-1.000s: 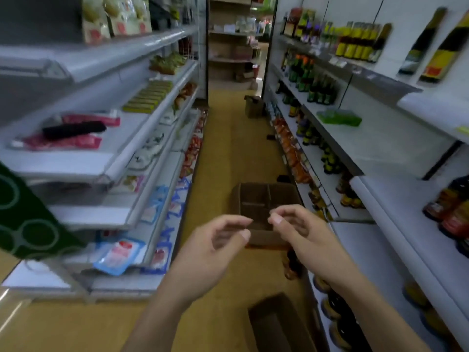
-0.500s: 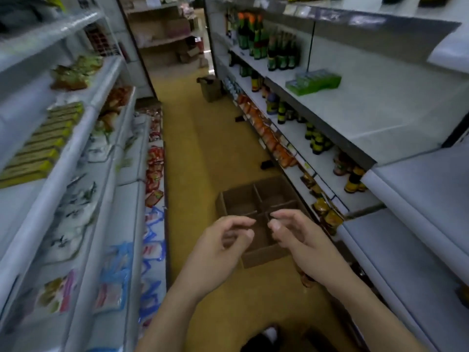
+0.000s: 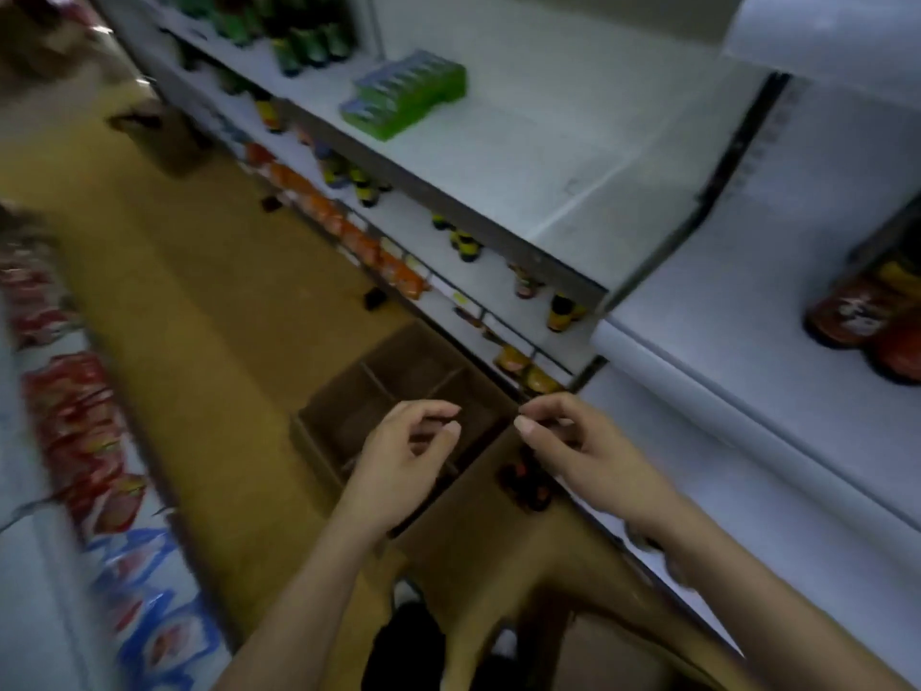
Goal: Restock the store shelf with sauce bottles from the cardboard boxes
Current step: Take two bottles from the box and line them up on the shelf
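nearest, left hand (image 3: 403, 471) and right hand (image 3: 583, 451) raised side by side over the aisle floor (image 3: 199, 341), fingers loosely curled, grasping nothing. just beyond, open cardboard box (image 3: 349, 416) with dividers on the floor against the shelf (image 3: 747, 371) base. dark sauce bottles (image 3: 526, 483) below the right hand at the bottom shelf's edge. farther, red-labelled bottles (image 3: 867, 311) toward the shelf's right end.
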A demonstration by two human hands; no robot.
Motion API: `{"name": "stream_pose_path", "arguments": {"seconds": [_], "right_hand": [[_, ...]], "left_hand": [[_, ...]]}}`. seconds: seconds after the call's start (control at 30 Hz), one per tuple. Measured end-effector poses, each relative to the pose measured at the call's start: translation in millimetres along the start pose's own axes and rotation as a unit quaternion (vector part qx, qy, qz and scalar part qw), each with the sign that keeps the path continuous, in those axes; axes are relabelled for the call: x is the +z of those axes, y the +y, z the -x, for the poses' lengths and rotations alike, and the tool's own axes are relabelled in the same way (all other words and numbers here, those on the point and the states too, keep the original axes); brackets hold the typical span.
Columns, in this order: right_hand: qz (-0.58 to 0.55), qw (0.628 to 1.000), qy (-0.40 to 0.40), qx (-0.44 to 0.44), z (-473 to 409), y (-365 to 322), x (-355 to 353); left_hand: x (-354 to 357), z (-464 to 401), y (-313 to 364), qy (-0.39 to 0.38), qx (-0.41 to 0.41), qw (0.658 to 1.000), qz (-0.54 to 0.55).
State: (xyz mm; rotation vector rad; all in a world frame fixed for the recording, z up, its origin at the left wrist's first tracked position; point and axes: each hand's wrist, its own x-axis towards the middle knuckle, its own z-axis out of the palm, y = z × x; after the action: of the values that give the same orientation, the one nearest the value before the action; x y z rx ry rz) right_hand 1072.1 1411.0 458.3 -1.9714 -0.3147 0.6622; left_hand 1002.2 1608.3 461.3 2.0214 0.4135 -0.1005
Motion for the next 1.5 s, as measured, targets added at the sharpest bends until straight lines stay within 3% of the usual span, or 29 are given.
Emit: {"name": "stream_pose_path", "arguments": {"seconds": [0.27,0.47,0.67,0.83,0.97,1.13,1.2,1.3,1.37,1.5], "right_hand": [[0.024,0.988,0.071,0.135,-45.5,82.8,16.0],[0.047,0.973,0.099,0.201,-126.3,199.7,73.5],[0.038,0.976,0.103,0.19,-203.2,317.2,122.0],[0.079,0.975,0.072,0.195,-217.3,416.3,146.0],[0.063,0.958,0.113,0.255,-215.5,503.6,164.8],[-0.003,0.956,0.138,0.259,-225.2,576.6,192.5],[-0.027,0.964,0.142,0.224,-235.1,592.9,201.5],[-0.059,0.966,0.176,0.178,-251.7,612.4,213.4],[-0.092,0.956,0.2,0.191,-260.5,621.8,217.4],[-0.098,0.953,0.22,0.182,-270.3,636.1,217.6]], "left_hand": [[57.1,-111.2,-78.8,-0.097,-0.021,0.995,0.021],[120.2,-167.3,-181.1,-0.155,-0.047,0.987,0.012],[192.7,-217.3,-287.7,-0.162,-0.062,0.983,-0.053],[264.9,-241.3,-373.9,-0.174,-0.018,0.979,-0.106],[323.1,-254.8,-452.6,-0.196,0.036,0.965,-0.17],[360.5,-273.8,-521.2,-0.2,-0.013,0.953,-0.225],[371.5,-281.6,-532.9,-0.219,-0.012,0.955,-0.198],[388.3,-298.7,-540.0,-0.25,-0.02,0.966,-0.058],[400.1,-311.9,-545.8,-0.223,-0.033,0.974,0.034],[428.3,-324.2,-549.7,-0.163,-0.008,0.982,0.092]]}}
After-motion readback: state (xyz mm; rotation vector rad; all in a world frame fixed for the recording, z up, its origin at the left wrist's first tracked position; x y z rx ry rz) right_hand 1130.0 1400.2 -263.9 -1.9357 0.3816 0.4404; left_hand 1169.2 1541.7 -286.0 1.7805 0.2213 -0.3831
